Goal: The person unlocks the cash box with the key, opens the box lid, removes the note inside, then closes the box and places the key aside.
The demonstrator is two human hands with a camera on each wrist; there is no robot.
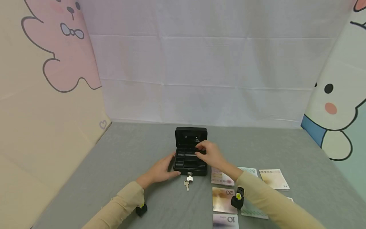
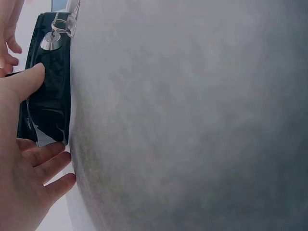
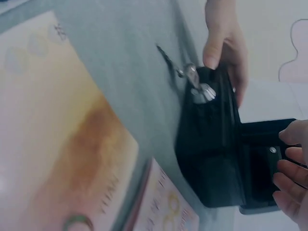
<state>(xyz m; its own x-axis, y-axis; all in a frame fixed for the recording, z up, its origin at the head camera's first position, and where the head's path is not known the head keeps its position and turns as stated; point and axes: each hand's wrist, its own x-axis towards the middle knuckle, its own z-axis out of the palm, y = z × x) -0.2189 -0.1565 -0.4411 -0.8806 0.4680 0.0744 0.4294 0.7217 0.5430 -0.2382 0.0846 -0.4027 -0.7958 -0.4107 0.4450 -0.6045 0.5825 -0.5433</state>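
A small black cash box (image 1: 190, 171) stands on the table with its lid (image 1: 183, 135) raised and a divided black tray inside. My left hand (image 1: 160, 170) holds its front left corner, the thumb on the front edge and the fingers along the left side. A key sits in the front lock (image 2: 51, 41), and a second key (image 1: 186, 184) hangs from its ring. My right hand (image 1: 212, 154) is over the right part of the tray, thumb and index finger apart in front of the lid. In the right wrist view its fingers (image 3: 288, 178) are loosely bent, with nothing visible between them.
Several stacks of banknotes lie to the right of the box, among them a 20 stack (image 1: 223, 203), a 10 stack (image 1: 225, 221) and a yellowish stack (image 1: 273, 178). My right forearm crosses above some of them. A white cloth wall (image 1: 200, 63) rises behind the grey table (image 1: 134, 140).
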